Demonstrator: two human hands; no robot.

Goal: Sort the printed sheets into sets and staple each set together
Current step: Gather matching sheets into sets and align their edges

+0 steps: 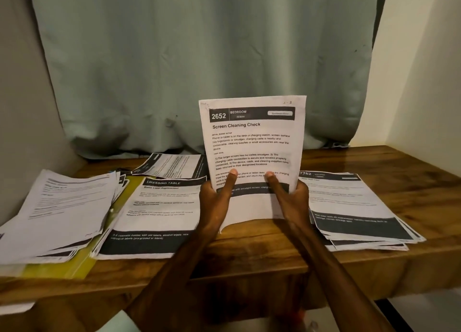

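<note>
Head view: left grip and right grip each pinch the Screen Cleaning Check sheets low down, thumbs in front, upright, long axis 12-to-6, over the bench. Dressing Table pile lies at 9 o'clock, second pile at 3, beside the right grip.

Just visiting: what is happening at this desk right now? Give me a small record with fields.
Held: printed sheets headed Screen Cleaning Check, upright
Left hand: grips their lower left edge
Right hand: grips their lower right edge
Surface: wooden table
Lying on it: left pile, Dressing Table pile, rear pile, right pile
Under the piles at left: yellow folder
Behind: curtain
</note>
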